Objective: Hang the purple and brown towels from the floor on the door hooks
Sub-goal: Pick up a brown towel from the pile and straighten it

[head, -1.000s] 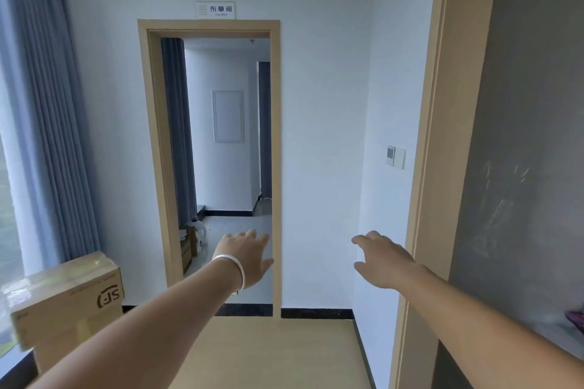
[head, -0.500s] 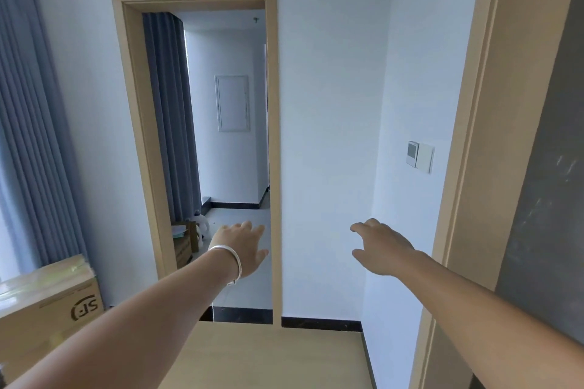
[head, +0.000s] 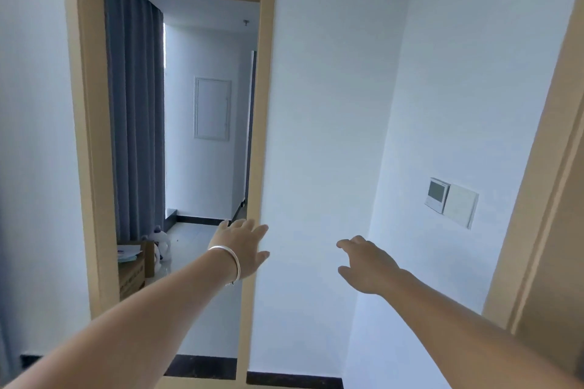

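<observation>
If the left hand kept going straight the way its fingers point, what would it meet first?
Probably the right jamb of the door frame: the left hand, open and empty, overlaps its inner edge. Depth is unclear, so it might instead pass through the doorway.

We see our left hand (head: 241, 248), a bracelet (head: 228, 262) at its wrist, and our right hand (head: 368, 264) stretched forward, fingers relaxed and holding nothing. Ahead stands an open doorway (head: 265, 136) with a grey curtain (head: 134, 114) inside.
</observation>
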